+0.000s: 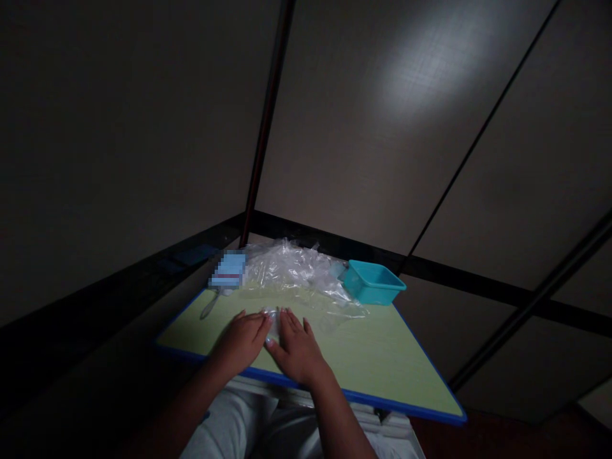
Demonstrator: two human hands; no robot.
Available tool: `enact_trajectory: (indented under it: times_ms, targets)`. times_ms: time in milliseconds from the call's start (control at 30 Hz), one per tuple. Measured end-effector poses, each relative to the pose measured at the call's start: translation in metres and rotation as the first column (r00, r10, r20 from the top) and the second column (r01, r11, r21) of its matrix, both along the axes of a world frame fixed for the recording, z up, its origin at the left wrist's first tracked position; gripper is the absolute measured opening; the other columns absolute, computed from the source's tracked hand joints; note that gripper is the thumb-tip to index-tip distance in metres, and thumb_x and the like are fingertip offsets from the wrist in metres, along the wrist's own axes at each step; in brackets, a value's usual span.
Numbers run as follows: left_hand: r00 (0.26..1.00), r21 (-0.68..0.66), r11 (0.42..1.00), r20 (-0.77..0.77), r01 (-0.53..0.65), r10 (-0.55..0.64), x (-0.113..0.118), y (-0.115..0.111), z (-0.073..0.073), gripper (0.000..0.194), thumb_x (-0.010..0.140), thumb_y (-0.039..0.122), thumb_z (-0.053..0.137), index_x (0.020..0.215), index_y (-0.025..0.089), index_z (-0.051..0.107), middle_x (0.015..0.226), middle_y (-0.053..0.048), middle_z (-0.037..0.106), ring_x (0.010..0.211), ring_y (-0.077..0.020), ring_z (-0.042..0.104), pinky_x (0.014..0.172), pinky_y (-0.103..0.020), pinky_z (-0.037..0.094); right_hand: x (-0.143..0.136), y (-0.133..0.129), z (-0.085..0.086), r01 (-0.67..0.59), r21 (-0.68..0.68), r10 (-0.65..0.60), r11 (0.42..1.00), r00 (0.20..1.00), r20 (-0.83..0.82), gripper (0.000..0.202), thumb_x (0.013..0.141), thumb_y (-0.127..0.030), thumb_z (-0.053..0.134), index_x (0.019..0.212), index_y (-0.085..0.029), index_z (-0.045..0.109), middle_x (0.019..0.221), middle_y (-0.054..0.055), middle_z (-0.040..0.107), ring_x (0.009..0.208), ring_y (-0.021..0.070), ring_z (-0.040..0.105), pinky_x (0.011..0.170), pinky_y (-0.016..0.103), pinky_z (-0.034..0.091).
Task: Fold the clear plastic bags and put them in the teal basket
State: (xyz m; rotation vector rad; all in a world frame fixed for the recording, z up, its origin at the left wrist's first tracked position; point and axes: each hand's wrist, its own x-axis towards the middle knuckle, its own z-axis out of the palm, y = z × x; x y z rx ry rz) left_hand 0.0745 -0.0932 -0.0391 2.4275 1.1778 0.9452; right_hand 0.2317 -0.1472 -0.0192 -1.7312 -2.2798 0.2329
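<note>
At the near edge of the green bench (pixel 382 363), seen from the head camera, the left hand (pixel 241 341) and the right hand (pixel 297 347) lie flat side by side, fingers spread, pressing on a small clear plastic bag (pixel 272 322) that shows between them. The step in hand looks like flattening or folding that bag; the next move likely calls for keeping one palm down while the other slides the film, since it is thin and slippery. The bag is transparent, crinkled and hard to make out in the dim light. At twelve o'clock from the hands lies a heap of clear bags (pixel 296 268); at two o'clock, a teal tub (pixel 373 282); at ten o'clock, a spoon-like tool (pixel 210 306).
</note>
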Motion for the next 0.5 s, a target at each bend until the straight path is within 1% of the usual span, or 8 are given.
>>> enact_trajectory:
  times_ms: [100, 167, 233, 300, 400, 500]
  targets:
    - [0.999, 0.095, 0.995, 0.003, -0.036, 0.036, 0.0003, 0.0054, -0.0051, 0.036, 0.089, 0.031, 0.033, 0.106, 0.02, 0.063, 0.114, -0.007, 0.062, 0.108, -0.018, 0.053, 0.098, -0.034, 0.035, 0.0014, 0.0023, -0.003, 0.012, -0.003, -0.012, 1.0, 1.0, 0.006, 0.075, 0.087, -0.057, 0.027, 0.142, -0.009, 0.008, 0.146, 0.012, 0.015, 0.135, 0.0204, 0.009, 0.108, 0.046, 0.008]
    - [0.997, 0.118, 0.99, -0.033, -0.07, 0.075, 0.0007, 0.0075, -0.0078, 0.034, 0.086, 0.026, 0.037, 0.111, 0.024, 0.061, 0.123, -0.005, 0.056, 0.117, -0.019, 0.046, 0.101, -0.038, 0.031, 0.0017, 0.0032, -0.0043, 0.011, -0.004, -0.011, 1.0, 1.0, 0.006, 0.077, 0.086, -0.057, 0.029, 0.142, -0.009, 0.008, 0.146, 0.013, 0.015, 0.135, 0.0204, 0.009, 0.108, 0.046, 0.008]
    - [0.987, 0.103, 0.988, -0.097, -0.117, 0.127, 0.0016, 0.0074, -0.0084, 0.035, 0.085, 0.024, 0.04, 0.114, 0.029, 0.058, 0.13, -0.002, 0.051, 0.125, -0.0211, 0.036, 0.103, -0.046, 0.025, 0.0016, 0.0036, -0.0045, 0.011, -0.007, -0.011, 1.0, 1.0, 0.006, 0.077, 0.086, -0.056, 0.03, 0.142, -0.009, 0.007, 0.146, 0.013, 0.014, 0.135, 0.0206, 0.009, 0.108, 0.046, 0.007]
    - [0.969, 0.089, 0.981, -0.16, -0.175, 0.187, 0.0027, 0.0058, -0.0075, 0.036, 0.084, 0.026, 0.042, 0.117, 0.034, 0.055, 0.134, -0.001, 0.045, 0.131, -0.0235, 0.026, 0.103, -0.052, 0.02, 0.0015, 0.0036, -0.0043, 0.015, -0.01, -0.015, 1.0, 1.0, 0.006, 0.076, 0.086, -0.055, 0.03, 0.142, -0.009, 0.007, 0.146, 0.013, 0.013, 0.135, 0.021, 0.009, 0.108, 0.047, 0.007]
    - [0.943, 0.086, 0.968, -0.224, -0.235, 0.248, 0.0042, 0.0033, -0.0049, 0.039, 0.083, 0.031, 0.047, 0.12, 0.037, 0.052, 0.139, -0.003, 0.039, 0.134, -0.0265, 0.017, 0.101, -0.053, 0.018, 0.0023, 0.0038, -0.0051, 0.012, -0.013, -0.012, 1.0, 1.0, -0.014, 0.075, 0.086, -0.053, 0.033, 0.142, -0.01, 0.007, 0.146, 0.013, 0.013, 0.135, 0.0219, 0.009, 0.107, 0.048, 0.006]
    - [0.925, 0.074, 0.963, -0.27, -0.258, 0.269, 0.0047, 0.0023, -0.0028, 0.039, 0.08, 0.034, 0.051, 0.119, 0.036, 0.053, 0.141, -0.005, 0.036, 0.135, -0.0284, 0.012, 0.102, -0.051, 0.018, 0.005, 0.0052, -0.0092, -0.013, -0.001, 0.012, 1.0, 0.993, -0.117, 0.076, 0.084, -0.052, 0.041, 0.142, -0.012, 0.012, 0.146, 0.013, 0.016, 0.135, 0.0236, 0.011, 0.107, 0.049, 0.006]
